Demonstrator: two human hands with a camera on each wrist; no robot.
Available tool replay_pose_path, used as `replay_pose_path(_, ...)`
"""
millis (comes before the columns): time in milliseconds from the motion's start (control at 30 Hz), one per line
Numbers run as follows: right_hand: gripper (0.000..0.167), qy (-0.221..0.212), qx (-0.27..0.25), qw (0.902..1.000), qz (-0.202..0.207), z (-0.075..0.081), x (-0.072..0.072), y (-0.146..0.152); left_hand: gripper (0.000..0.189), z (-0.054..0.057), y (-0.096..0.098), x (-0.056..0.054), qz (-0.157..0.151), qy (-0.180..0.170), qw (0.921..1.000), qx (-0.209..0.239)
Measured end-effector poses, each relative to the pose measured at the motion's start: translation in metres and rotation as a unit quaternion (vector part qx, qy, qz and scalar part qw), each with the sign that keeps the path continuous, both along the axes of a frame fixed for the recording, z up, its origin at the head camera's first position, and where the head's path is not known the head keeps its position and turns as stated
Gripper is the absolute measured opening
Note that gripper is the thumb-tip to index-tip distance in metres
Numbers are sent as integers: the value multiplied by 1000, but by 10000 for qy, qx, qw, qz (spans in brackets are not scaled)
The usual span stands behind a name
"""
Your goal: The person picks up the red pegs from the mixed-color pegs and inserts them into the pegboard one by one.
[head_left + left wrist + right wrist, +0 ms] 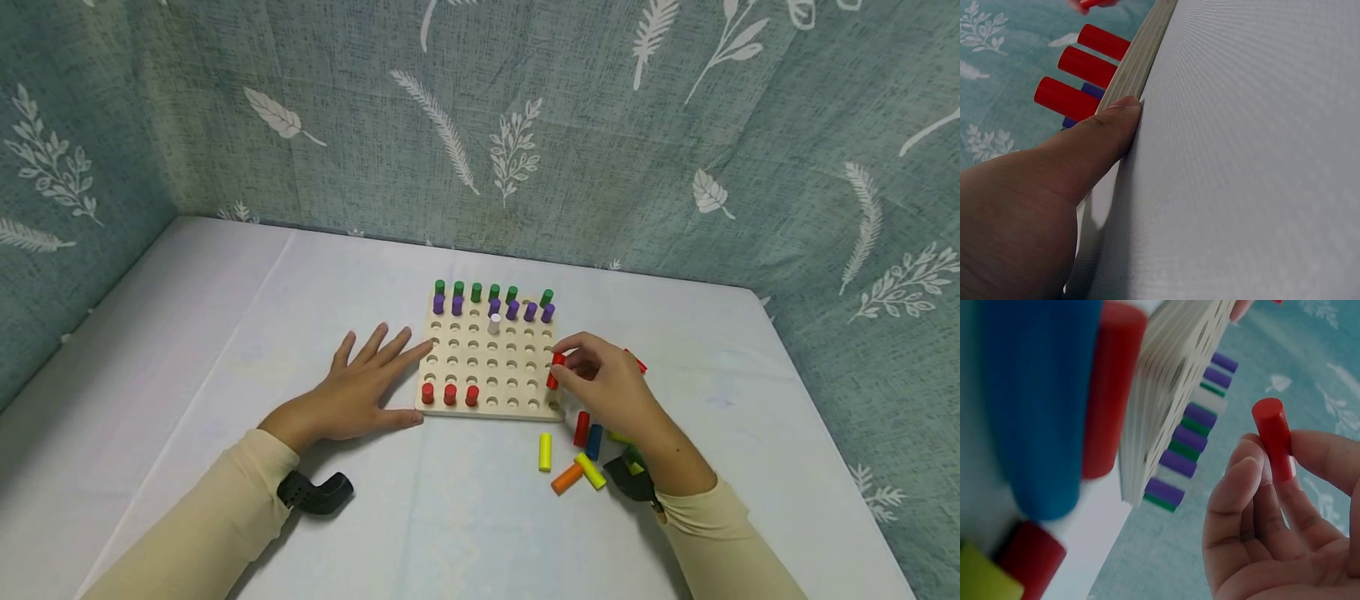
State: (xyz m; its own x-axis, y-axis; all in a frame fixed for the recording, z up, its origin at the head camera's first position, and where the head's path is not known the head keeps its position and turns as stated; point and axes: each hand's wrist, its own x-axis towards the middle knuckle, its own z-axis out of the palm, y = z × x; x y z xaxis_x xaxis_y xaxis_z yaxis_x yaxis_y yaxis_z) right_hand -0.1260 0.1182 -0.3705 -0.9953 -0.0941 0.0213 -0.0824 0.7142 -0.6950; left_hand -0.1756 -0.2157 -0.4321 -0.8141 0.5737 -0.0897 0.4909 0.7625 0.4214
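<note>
Pegboard (pixel 482 373) rests on the tabletop (pixel 480 517). Red peg (pixel 1274 437), the part in hand, is at the pegboard's right edge, toward the front right corner, and tilted; whether its lower end touches the pegboard cannot be told. Fingers of the right hand (pixel 603 375) are clamped on the peg's sides, leaving one end face exposed. Fingers of the left hand (pixel 360 396) are spread apart along the left edge, thumb against the front left corner. Three seated red pegs (pixel 450 395) line the front edge from that corner. Loose yellow peg (pixel 545 452) lies just off the front right corner. Handling, by judgement: the peg is light, stiff and not fragile; its smooth round surface may roll or slip. Grip opposite sides near the upper end, keeping the lower end free.
</note>
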Motion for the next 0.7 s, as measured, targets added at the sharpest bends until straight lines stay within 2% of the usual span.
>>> replay_pose_path(233,26,185,-55,9995,253,-2,5,-11,97,-1,0,0,0,17,10000,41)
replay_pose_path(700,25,299,-103,9984,462,-1,14,-25,95,-1,-1,0,-33,5,10000,42)
